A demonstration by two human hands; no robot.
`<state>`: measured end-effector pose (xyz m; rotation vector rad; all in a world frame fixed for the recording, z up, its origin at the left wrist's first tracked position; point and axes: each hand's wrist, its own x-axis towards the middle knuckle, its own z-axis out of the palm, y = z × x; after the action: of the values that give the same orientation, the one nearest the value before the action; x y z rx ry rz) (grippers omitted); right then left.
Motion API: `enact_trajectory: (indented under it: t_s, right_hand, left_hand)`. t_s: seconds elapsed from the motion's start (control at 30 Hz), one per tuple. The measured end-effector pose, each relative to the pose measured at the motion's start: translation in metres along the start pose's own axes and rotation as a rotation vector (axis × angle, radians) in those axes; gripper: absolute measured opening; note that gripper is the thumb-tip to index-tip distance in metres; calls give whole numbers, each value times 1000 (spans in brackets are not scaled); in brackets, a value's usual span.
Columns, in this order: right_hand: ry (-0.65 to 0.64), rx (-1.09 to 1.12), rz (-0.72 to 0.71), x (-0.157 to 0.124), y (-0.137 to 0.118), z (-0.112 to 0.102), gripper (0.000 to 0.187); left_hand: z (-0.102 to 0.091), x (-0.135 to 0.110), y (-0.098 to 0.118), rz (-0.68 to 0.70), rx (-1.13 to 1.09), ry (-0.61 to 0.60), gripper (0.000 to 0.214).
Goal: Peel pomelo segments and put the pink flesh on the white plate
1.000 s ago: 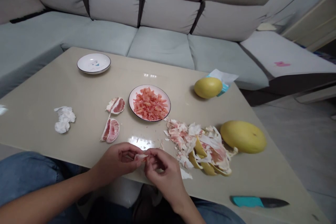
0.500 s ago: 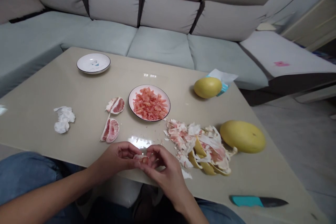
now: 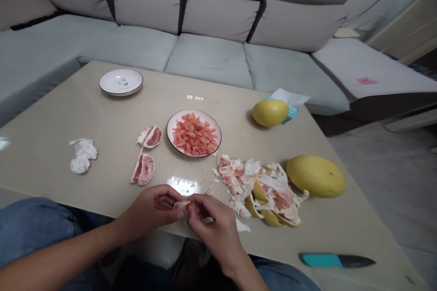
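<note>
Two hands in a pinch grip: left hand (image 3: 150, 209) and right hand (image 3: 213, 227), both closed on one pomelo segment (image 3: 181, 204), held above the near edge of the tabletop (image 3: 102, 182). Pile of pomelo peel (image 3: 256, 191) just right; plate of pink pulp (image 3: 194, 111) ahead.

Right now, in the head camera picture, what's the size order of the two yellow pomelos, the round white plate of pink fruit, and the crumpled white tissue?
1. Nearer yellow pomelo and white plate of pink fruit: they look about equal, so I won't rank them.
2. Farther yellow pomelo; being farther away may shrink it.
3. Crumpled white tissue.
</note>
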<state>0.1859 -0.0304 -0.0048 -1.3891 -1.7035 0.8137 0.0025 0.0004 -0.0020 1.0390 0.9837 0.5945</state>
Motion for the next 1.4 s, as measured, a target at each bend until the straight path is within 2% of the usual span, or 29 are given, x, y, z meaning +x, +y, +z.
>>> enact_trajectory:
  t_s: [0.1, 0.2, 0.27, 0.4, 0.57, 0.7, 0.83, 0.9, 1.07, 1.17, 1.23, 1.3, 1.4]
  right_hand:
    - [-29, 119, 165, 0, 0, -2, 14]
    - [-172, 401, 376, 2, 1, -7, 13]
    - [-282, 574, 470, 4, 2, -11, 19]
    - [-361, 752, 532, 9, 3, -17, 29]
    - [-341, 873, 557, 11, 12, -16, 29]
    - [-318, 886, 568, 11, 18, -14, 29]
    - [-273, 832, 580, 16, 17, -15, 30]
    - [-236, 732, 537, 26, 15, -19, 31]
    - [6, 119, 187, 79, 15, -34, 27]
    - [83, 12, 100, 114, 15, -39, 23]
    - [127, -42, 46, 127, 13, -40, 23]
    - [180, -85, 8, 126, 10, -40, 23]
    - [219, -115, -13, 100, 2, -37, 20]
  left_hand:
    - [-1, 1, 1, -39, 13, 5, 24]
    - [-3, 2, 3, -133, -44, -18, 26]
    - [-4, 3, 4, -174, -112, -39, 27]
    - [-5, 3, 7, -227, -222, -62, 23]
    - [-5, 4, 10, -294, -317, -9, 25]
    - [-7, 4, 10, -296, -398, 9, 24]
    - [-11, 3, 12, -283, -430, 16, 21]
    - [-13, 3, 13, -270, -445, 24, 21]
    - [-18, 6, 10, -231, -511, 71, 23]
    - [-20, 9, 7, -216, -563, 93, 21]
    - [-21, 10, 8, -211, -581, 90, 20]
    - [-22, 10, 9, -209, -590, 87, 20]
    - [-22, 8, 11, -213, -570, 91, 21]
